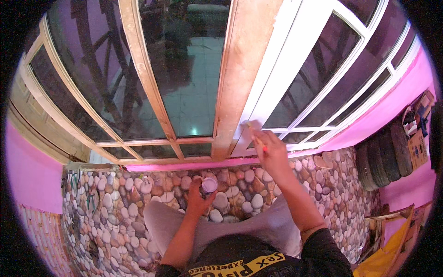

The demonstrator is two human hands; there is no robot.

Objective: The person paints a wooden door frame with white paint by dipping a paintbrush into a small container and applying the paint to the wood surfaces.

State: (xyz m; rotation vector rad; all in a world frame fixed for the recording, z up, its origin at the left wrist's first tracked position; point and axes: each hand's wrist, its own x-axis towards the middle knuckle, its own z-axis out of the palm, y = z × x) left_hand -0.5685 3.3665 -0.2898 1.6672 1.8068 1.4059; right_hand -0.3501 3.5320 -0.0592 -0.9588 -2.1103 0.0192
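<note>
My right hand is closed round the handle of a paintbrush, whose bristles meet the lower part of a wooden door frame. There the white paint borders on bare tan wood. Low over the floor, my left hand grips a small round cup with pale whitish contents. The window frames on the right side are white, while those on the left show tan wood. Dark glass panes fill the frames.
Pebble-patterned flooring spreads beneath me. At the right, several stacked tires stand against the pink wall, with a cardboard box beside them. A yellow cloth hangs near a wooden piece at the lower right. Green sandals lie at the left.
</note>
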